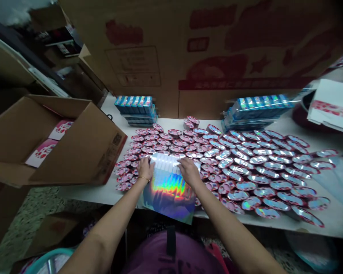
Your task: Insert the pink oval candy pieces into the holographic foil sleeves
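A shiny holographic sheet or pouch, rainbow-coloured across its middle, lies over the table's front edge and hangs a little below it. Pale ribbed strips show along its far end; whether they are inside it or on it I cannot tell. My left hand grips its far left corner, a thin bracelet at the wrist. At the far right corner, my right hand has its fingers closed on the edge. Around and under it stand many small round containers with pink printed lids, partly hidden by the sheet.
More round containers with mirror-like tops fill the right side. Clear-wrapped stacks of blue boxes stand at the back, before a large carton. An open cardboard box with pink-and-white packs leans at left. A white box is at right.
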{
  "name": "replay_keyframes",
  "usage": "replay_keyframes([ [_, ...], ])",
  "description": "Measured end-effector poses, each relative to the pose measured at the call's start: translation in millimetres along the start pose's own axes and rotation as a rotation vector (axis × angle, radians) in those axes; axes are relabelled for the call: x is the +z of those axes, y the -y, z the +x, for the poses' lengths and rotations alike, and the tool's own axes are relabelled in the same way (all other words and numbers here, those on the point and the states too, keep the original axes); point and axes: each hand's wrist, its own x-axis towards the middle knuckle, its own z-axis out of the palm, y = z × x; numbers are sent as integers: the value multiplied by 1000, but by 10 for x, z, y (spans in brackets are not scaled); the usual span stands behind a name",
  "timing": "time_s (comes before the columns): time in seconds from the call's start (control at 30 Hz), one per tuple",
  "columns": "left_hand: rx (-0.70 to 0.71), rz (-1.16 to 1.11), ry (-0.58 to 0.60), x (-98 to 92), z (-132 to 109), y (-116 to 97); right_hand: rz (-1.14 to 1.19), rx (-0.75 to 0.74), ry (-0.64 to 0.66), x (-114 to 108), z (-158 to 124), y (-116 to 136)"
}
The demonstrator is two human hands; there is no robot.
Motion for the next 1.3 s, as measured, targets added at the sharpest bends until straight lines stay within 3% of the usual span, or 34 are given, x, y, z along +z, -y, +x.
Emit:
replay_keyframes([
  [0.17, -23, -146, 38, 12, 69, 107, -197, 35, 94, 720, 635, 389],
  [0.33, 23, -232, 22, 42, 43, 203, -345, -7, 138, 993, 699, 481],
  [0.53, 74, -234, 51, 55, 72, 213, -385, -161, 132, 1064, 564, 409],
  [0.7, 31, -133, 81, 54, 142, 107, -326, -233, 135, 1082, 479, 348],
  [0.83, 28, -114, 50, 72, 157, 92, -208, -202, 73, 1084, 462, 341],
  [1.0, 37, -163, 36, 57, 182, 132, -148, -28, -2, 1079, 528, 421],
  [1.17, 58, -167, 49, 47, 188, 122, -101, -61, 10, 1085, 542, 401],
  [1.3, -31, -154, 43, 60, 203, 50, -81, -114, -31, 1138, 502, 315],
])
